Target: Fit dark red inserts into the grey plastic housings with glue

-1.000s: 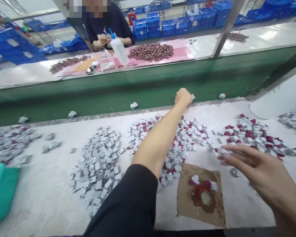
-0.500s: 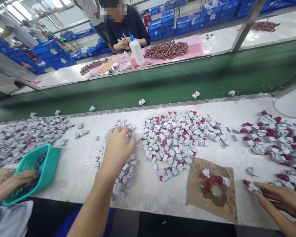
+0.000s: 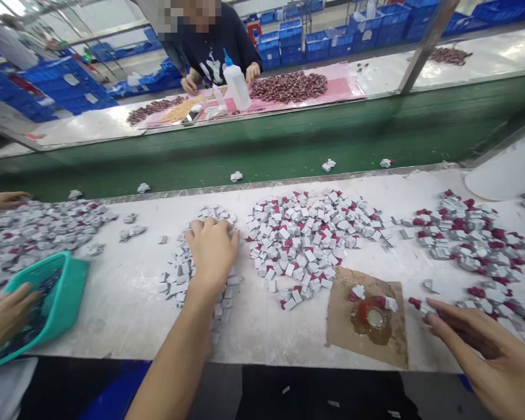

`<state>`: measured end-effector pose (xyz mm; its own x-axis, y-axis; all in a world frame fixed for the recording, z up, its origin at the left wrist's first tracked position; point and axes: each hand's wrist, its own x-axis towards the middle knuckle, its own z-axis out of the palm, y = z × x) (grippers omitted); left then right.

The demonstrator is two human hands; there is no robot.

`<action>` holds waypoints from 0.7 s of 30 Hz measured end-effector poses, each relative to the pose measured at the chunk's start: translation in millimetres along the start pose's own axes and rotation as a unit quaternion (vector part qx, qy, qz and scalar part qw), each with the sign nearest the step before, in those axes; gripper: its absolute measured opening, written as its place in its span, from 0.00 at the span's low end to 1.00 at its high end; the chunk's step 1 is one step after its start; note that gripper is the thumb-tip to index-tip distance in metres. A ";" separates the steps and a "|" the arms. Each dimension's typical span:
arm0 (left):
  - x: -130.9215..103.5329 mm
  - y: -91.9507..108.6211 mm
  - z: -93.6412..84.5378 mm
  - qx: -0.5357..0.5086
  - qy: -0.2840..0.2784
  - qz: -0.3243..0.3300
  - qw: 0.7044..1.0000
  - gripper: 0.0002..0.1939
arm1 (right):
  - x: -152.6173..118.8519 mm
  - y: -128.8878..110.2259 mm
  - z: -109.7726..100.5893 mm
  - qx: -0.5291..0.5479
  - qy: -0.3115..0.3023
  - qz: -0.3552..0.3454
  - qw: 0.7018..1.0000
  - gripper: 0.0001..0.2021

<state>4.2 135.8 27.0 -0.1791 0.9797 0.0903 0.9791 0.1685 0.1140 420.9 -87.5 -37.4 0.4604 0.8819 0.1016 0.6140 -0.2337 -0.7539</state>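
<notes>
My left hand is over a pile of small grey-white pieces, its fingertips down among them; whether it holds one is hidden. At the right, my right hand pinches a white piece with a dark red end between thumb and fingers. Between the hands lies a larger heap of white and red pieces. Brown cardboard carries a red ring with a clear centre, a wet brown patch and two white-red pieces.
A co-worker's hand reaches into a teal basket at the left, beside another heap. More pieces lie at the right. Beyond the green conveyor belt, which bears spaced pieces, a person stands by a white bottle.
The pieces on the belt, cardboard and heaps all appear further left in the view. My right hand still pinches its piece. The person opposite has moved their hands apart, and another hand appears at far left.
</notes>
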 end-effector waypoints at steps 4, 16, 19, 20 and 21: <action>-32.4 3.9 -14.2 -0.077 -0.017 0.009 0.997 0.14 | -12.0 -43.6 -4.0 0.061 -0.004 -0.015 0.998 0.09; -175.4 -7.5 23.8 -0.278 -0.030 0.118 0.953 0.08 | -35.1 -69.7 20.8 0.147 -0.068 -0.048 0.986 0.10; -171.4 -8.7 22.7 -0.290 -0.084 0.090 0.949 0.11 | -33.6 -70.6 24.3 0.153 -0.073 -0.048 0.984 0.09; -169.4 -9.8 22.6 -0.296 -0.110 0.082 0.945 0.13 | -33.3 -70.7 24.9 0.153 -0.075 -0.047 0.984 0.09; -167.2 -11.2 22.7 -0.302 -0.132 0.069 0.942 0.14 | -33.1 -70.7 25.0 0.152 -0.075 -0.044 0.984 0.09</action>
<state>25.3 -27.4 -11.9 0.0542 0.9941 -0.0936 0.7436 0.0224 0.6682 346.1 -89.9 -3.7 0.2992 0.9494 0.0957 0.4163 -0.0396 -0.9083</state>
